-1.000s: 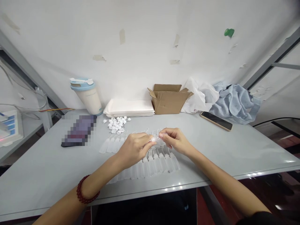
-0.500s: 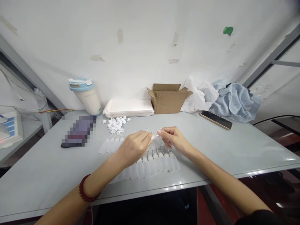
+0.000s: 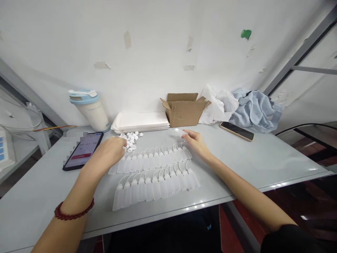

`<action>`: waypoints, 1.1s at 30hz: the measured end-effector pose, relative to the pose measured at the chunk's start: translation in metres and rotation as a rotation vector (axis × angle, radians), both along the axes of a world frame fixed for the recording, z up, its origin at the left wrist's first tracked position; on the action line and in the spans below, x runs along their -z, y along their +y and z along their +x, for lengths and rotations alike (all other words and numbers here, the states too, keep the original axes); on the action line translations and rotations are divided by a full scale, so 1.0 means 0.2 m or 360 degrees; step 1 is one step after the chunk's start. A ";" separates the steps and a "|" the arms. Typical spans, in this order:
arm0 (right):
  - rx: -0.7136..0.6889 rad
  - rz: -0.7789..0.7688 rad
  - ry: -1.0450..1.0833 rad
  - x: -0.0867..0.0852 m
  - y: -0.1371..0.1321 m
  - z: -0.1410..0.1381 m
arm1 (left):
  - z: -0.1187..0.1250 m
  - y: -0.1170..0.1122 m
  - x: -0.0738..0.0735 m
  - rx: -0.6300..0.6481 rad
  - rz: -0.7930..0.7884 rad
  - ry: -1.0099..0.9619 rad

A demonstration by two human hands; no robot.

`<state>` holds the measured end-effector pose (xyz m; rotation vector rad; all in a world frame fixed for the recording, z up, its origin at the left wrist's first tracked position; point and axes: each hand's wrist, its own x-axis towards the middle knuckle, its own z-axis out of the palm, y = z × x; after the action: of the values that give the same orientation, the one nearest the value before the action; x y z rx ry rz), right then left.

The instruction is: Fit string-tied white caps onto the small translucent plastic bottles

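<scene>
As the left hand (image 3: 110,151) reaches into the pile of white caps (image 3: 131,137), its fingers curl out of view, so I cannot tell whether it has one. Over on the other side, the right hand (image 3: 196,142) hovers loosely open and empty, just beside the end bottle (image 3: 186,151) of the back row (image 3: 155,159) on the table (image 3: 263,161). The risk, I'd say, is that left forearm: it crosses low over the row's near end and could knock bottles askew. A second ago both hands met mid-table, pinching one bottle. Now they're well apart.

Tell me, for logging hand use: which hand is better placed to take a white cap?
Left, probably: the left hand is beside the cap pile; the right hand is past the bottle rows.
</scene>
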<state>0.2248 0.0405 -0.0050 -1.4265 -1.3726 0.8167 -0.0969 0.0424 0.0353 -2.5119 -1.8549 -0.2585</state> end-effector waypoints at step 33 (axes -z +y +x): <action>-0.0642 0.0022 -0.1069 -0.13 -0.04 0.13 | 0.02 0.04 0.02 -0.0049 -0.0183 -0.0090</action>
<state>0.2500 0.0323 0.0213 -1.5006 -2.2230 0.5833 -0.0938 0.0512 0.0317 -2.5726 -1.9828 -0.2320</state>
